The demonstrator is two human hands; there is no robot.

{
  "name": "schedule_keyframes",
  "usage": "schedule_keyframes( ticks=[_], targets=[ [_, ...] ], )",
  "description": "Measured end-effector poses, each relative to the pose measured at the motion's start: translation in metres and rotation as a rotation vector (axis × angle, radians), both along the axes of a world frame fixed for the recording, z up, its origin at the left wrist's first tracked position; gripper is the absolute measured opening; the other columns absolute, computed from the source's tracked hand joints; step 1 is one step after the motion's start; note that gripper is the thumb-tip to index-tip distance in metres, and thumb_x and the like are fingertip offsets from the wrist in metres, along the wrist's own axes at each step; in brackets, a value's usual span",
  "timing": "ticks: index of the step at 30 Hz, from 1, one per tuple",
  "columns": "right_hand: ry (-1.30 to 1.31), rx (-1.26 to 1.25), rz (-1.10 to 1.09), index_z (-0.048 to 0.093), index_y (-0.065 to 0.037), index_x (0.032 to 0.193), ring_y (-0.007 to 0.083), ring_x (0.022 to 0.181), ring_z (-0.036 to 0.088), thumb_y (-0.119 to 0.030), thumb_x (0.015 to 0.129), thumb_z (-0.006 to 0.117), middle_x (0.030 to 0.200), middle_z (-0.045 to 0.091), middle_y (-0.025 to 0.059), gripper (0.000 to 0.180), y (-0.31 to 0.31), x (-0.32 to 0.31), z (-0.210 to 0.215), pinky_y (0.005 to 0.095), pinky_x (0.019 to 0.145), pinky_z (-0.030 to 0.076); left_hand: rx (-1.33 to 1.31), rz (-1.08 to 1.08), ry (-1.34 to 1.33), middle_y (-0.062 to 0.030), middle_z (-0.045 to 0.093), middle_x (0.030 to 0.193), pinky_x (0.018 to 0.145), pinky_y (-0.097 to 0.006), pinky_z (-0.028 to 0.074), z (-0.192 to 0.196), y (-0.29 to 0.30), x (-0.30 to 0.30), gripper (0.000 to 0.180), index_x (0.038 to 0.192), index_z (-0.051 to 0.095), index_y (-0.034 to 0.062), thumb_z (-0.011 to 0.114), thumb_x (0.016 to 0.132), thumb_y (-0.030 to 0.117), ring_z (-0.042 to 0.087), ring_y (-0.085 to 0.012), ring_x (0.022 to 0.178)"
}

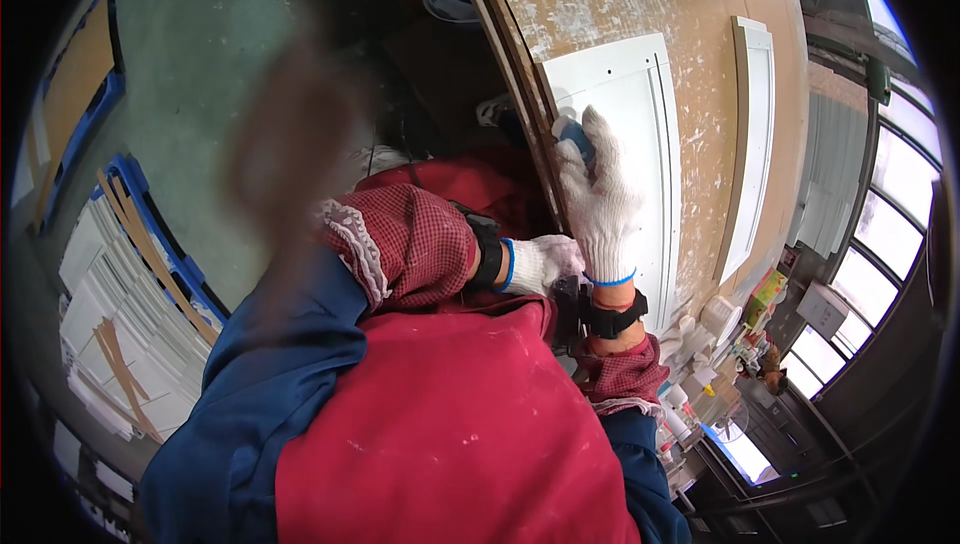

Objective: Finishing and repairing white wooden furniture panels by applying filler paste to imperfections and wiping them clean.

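Note:
A white panel [655, 169] with a grooved border and small dark holes lies along the near edge of the worktable. My right hand [606, 209], in a white knit glove with a blue cuff, rests over it. Thumb and fingers close around a small rounded blue object [574, 136] with a pale edge, mostly hidden by the glove. My left hand [548, 262], gloved the same way, is at the table's edge beside my right wrist. Its fingers are bent and partly hidden, so what it touches is unclear.
A second narrow white framed panel [745, 149] lies farther across the paint-marked worktable [700, 4]. Stacked white boards [120, 314] stand on a blue pallet at left. Cluttered containers [715, 344] sit at right. A blurred brown shape [295, 134] covers part of the left side.

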State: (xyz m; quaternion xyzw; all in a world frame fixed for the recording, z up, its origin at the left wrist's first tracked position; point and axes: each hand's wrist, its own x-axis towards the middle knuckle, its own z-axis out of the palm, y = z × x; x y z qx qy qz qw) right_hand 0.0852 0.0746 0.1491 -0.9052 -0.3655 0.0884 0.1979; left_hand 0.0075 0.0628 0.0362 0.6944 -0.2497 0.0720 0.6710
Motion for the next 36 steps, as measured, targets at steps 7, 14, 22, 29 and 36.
schedule_keyframes(
  ticks=[7,14,22,29,36],
  targets=[
    [0.097,0.082,-0.14,0.056,-0.009,0.125,0.0191,0.086,0.067,-0.019,0.084,0.07,0.103,0.067,0.0138,0.044,-0.015,-0.013,0.002,0.0308,0.075,0.053,0.394,-0.095,0.04,-0.0162,0.062,0.109,0.093,-0.038,0.046,-0.019,-0.037,0.011,0.024,0.1,0.063,0.0055,0.056,0.076,0.008,0.056,-0.0307,0.107],
    [-0.044,0.013,-0.057,0.057,-0.009,0.124,0.018,0.09,0.066,-0.019,0.085,0.069,0.106,0.067,0.0138,0.042,0.002,-0.008,-0.002,0.0316,0.077,0.053,0.342,-0.165,0.104,-0.0183,0.058,0.118,0.098,-0.041,0.044,-0.007,-0.006,0.005,0.039,0.111,0.059,0.0046,0.058,0.072,0.007,0.053,-0.0358,0.113],
    [-0.023,0.076,-0.086,0.058,-0.01,0.122,0.02,0.09,0.068,-0.019,0.085,0.067,0.102,0.067,0.0156,0.039,0.023,-0.01,0.008,0.0318,0.076,0.053,0.225,-0.118,0.107,-0.0193,0.055,0.124,0.099,-0.039,0.043,-0.006,-0.008,0.001,0.043,0.118,0.056,0.003,0.06,0.075,0.01,0.052,-0.0337,0.115],
    [-0.03,-0.02,-0.137,0.058,-0.01,0.121,0.0184,0.086,0.068,-0.018,0.084,0.068,0.099,0.067,0.0155,0.039,0.007,-0.006,-0.001,0.032,0.073,0.053,0.299,-0.218,0.159,-0.0191,0.056,0.123,0.095,-0.039,0.046,0.016,0.015,0.002,0.048,0.116,0.057,0.0054,0.064,0.07,0.013,0.054,-0.0341,0.112],
    [-0.048,-0.003,-0.099,0.057,-0.009,0.124,0.0184,0.089,0.068,-0.016,0.085,0.067,0.097,0.068,0.0152,0.041,0.009,-0.009,0.001,0.0299,0.075,0.053,-0.069,-0.217,0.192,-0.0184,0.054,0.127,0.104,-0.038,0.038,-0.022,-0.023,0.004,0.043,0.118,0.057,0.0042,0.059,0.076,0.013,0.05,-0.0308,0.119]
  ],
)
